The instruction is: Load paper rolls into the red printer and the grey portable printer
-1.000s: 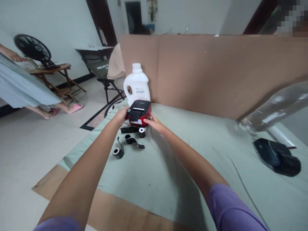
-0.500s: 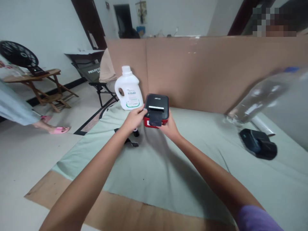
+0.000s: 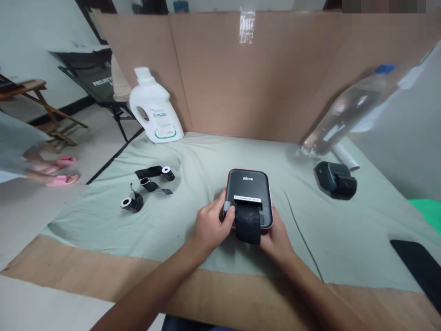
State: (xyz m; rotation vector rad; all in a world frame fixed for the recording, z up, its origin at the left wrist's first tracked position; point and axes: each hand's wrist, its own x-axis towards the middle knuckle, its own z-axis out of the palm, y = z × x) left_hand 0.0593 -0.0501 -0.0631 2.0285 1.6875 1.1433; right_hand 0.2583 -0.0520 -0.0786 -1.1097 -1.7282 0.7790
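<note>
A small black label printer (image 3: 247, 186) with a red edge is held between both hands above the cloth-covered table. From its slot a black strip (image 3: 248, 225) curls out toward me. My left hand (image 3: 212, 223) grips the printer's left side, thumb on the top near a grey patch. My right hand (image 3: 277, 236) holds it from the right side and below, its fingers partly hidden under the body. Several small rolls of black tape lie on the cloth to the left, among them a roll with a white core (image 3: 132, 202) and another roll (image 3: 167, 173).
A white detergent jug (image 3: 156, 108) stands at the back left against a cardboard screen (image 3: 248, 78). At the right are a leaning clear plastic bottle (image 3: 344, 115), a second black device (image 3: 336, 179), and a dark flat object (image 3: 416, 262). A person stands at the far left.
The printer has come down and nearer to me in both hands. The view has tilted downward, bringing the black rolls and the dark flat object into sight.
</note>
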